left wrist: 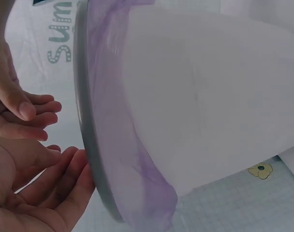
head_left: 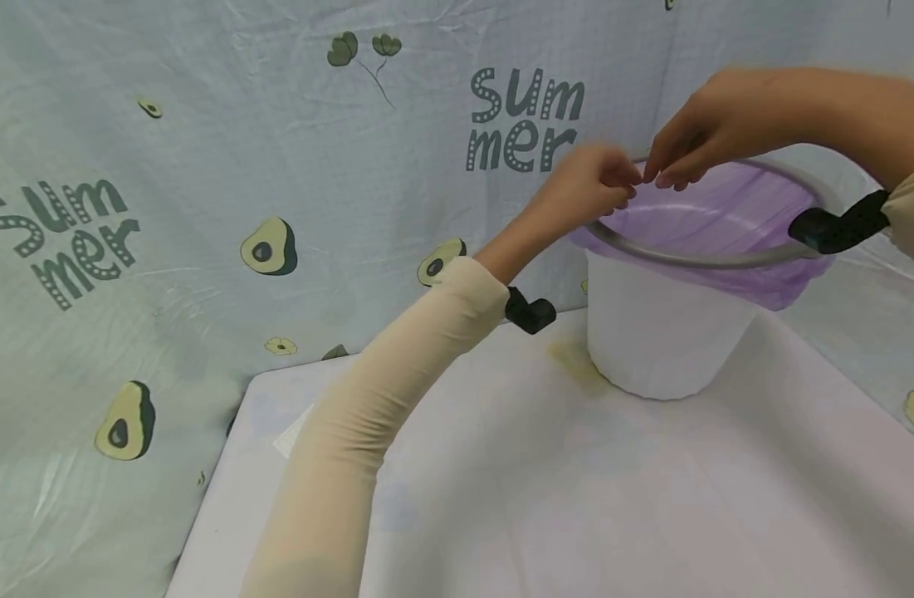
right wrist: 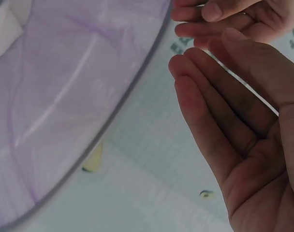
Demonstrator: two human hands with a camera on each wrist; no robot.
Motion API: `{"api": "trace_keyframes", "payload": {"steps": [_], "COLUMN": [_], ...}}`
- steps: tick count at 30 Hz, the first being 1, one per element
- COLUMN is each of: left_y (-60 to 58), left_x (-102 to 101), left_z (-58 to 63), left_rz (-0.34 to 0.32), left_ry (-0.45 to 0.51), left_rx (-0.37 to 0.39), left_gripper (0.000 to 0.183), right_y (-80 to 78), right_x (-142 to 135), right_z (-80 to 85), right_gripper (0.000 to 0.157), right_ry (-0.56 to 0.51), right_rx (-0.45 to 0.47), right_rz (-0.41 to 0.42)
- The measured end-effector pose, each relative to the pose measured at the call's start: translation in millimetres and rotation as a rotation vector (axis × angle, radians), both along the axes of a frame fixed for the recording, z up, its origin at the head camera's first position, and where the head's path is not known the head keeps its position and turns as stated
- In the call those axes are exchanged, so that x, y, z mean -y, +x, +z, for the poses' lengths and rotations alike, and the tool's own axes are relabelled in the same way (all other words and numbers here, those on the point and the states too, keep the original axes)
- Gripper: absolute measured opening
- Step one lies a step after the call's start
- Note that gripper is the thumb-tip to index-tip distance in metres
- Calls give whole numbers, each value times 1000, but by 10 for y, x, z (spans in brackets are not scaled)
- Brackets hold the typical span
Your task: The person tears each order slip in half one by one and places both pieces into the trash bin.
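A white bin (head_left: 666,332) is lined with a thin purple bag (head_left: 770,286), folded outward over the top under a grey rim ring (head_left: 696,256). My left hand (head_left: 594,187) is at the left side of the rim, and in the left wrist view its loosely bent fingertips are right at the ring. Above the bin's far side, my right hand (head_left: 718,133) reaches in from the right. In the right wrist view its fingers (right wrist: 205,106) are extended and nothing shows between them and the thumb. Both hands' fingertips are close together.
The bin stands toward the back right of a table with a white cover (head_left: 576,498). A yellowish patch (head_left: 576,365) marks the cover beside the bin's base. Behind hangs a pale curtain (head_left: 202,166) printed with avocados and lettering. Black mounts (head_left: 531,311) are on the wrists.
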State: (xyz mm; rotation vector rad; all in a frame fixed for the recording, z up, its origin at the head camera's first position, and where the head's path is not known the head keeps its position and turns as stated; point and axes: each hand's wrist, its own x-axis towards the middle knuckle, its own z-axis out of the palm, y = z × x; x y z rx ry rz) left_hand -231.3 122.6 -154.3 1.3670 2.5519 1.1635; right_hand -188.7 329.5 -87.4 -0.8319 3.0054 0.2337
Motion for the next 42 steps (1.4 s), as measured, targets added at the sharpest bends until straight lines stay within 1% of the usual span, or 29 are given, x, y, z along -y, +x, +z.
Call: {"api": "trace_keyframes", "payload": {"steps": [4, 6, 9, 11, 12, 14, 16, 17, 20, 21, 23, 25, 28, 30, 32, 34, 37, 39, 42], "left_y": [118, 181, 262, 309, 329, 371, 411, 430, 475, 487, 517, 555, 626, 687, 745, 801, 875, 920, 973], "left_x": [314, 480, 715, 859, 925, 1058, 1199, 1273, 1517, 1600, 1781, 1958, 2197, 2336, 2453, 2534, 2594, 2607, 2613], "left_z": [-90, -144, -253, -341, -390, -493, -599, -651, -787, -828, -920, -1041, -1280, -1446, -1603, -1737, -1907, -1994, -2103], "left_rz": [12, 12, 2, 9, 17, 44, 78, 94, 141, 151, 173, 192, 224, 255, 290, 313, 339, 347, 361], "left_ry": [66, 113, 177, 186, 180, 157, 141, 132, 115, 109, 90, 71, 42, 33, 29, 23, 5, -7, -20], "left_rx": [-6, -20, -43, -66, -74, -75, -69, -66, -66, -70, -84, -98, -113, -112, -105, -102, -98, -90, -75], "left_gripper": [21, 20, 19, 19, 19, 19, 20, 20, 21, 22, 23, 24, 23, 23, 24, 24, 26, 25, 25], "right_y": [125, 207, 343, 436, 477, 545, 593, 610, 631, 632, 611, 590, 569, 563, 549, 524, 477, 440, 378], "right_x": [186, 293, 463, 576, 628, 720, 802, 843, 947, 979, 1059, 1152, 1309, 1419, 1526, 1623, 1757, 1847, 1977], "right_z": [-64, -114, -224, -320, -371, -474, -591, -652, -847, -922, -1089, -1296, -1649, -1874, -2062, -2209, -2384, -2490, -2625], "right_gripper": [22, 21, 20, 17, 14, 10, 7, 8, 9, 9, 10, 12, 14, 15, 16, 16, 16, 15, 15], "right_ry": [-72, -123, -250, -334, -382, -438, -478, -498, -534, -547, -554, -552, -552, -558, -562, -560, -568, -578, -607], "right_rx": [-44, -101, -188, -242, -246, -247, -224, -199, -132, -117, -99, -98, -65, -25, 16, 44, 86, 109, 139], "right_rz": [1, 15, 56, 101, 118, 150, 165, 159, 145, 152, 195, 257, 348, 378, 404, 428, 476, 511, 543]}}
